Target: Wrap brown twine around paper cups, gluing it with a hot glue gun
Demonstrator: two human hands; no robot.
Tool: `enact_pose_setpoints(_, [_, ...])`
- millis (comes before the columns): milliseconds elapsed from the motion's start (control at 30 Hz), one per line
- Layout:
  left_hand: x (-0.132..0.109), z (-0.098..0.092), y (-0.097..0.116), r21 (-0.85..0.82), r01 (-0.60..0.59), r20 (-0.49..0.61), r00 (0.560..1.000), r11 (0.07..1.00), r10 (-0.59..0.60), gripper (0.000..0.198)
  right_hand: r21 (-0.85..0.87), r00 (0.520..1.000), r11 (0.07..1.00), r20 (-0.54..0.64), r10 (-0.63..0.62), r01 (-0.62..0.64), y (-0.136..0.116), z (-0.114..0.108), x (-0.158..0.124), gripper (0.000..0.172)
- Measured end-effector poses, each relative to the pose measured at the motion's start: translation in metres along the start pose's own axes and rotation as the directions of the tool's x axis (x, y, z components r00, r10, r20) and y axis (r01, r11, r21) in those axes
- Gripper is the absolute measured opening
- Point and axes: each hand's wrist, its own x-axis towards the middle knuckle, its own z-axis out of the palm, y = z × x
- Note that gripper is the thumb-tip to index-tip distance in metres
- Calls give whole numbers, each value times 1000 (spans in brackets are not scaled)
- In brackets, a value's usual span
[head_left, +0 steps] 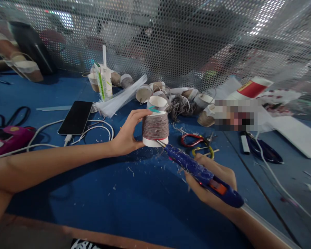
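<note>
My left hand (128, 133) grips a white paper cup (155, 128) by its two ends, fingers on top and thumb below. Greyish-brown yarn is wound around most of the cup, with a red line near the lower white band. In my right hand (215, 176) is a blue hot glue gun (189, 164) with an orange switch and a glue stick trailing from its back. Its metal nozzle meets the cup at the lower edge of the yarn. A bit of teal material (154, 109) shows at the cup's top.
Scissors (197, 141) lie just beyond the glue gun. Behind stand several yarn-wrapped cups (143, 94), a tangle of yarn (181, 106), clear glue sticks (123, 97) and a drink carton (103, 83). A phone (76, 117) with a white cable lies left. A perforated metal screen (155, 41) borders the blue table.
</note>
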Motion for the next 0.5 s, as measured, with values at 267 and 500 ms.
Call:
enact_pose_setpoints(267, [-1,2,-1,-26,3,-21,1000,1000,-3,72,-17,1000,1000,-14,6,-6,-3,0,1,20])
enact_pose_setpoints(500, [-1,3,-2,-48,12,-31,999,999,-13,74,-26,999,999,-23,39,-40,-6,0,3,21])
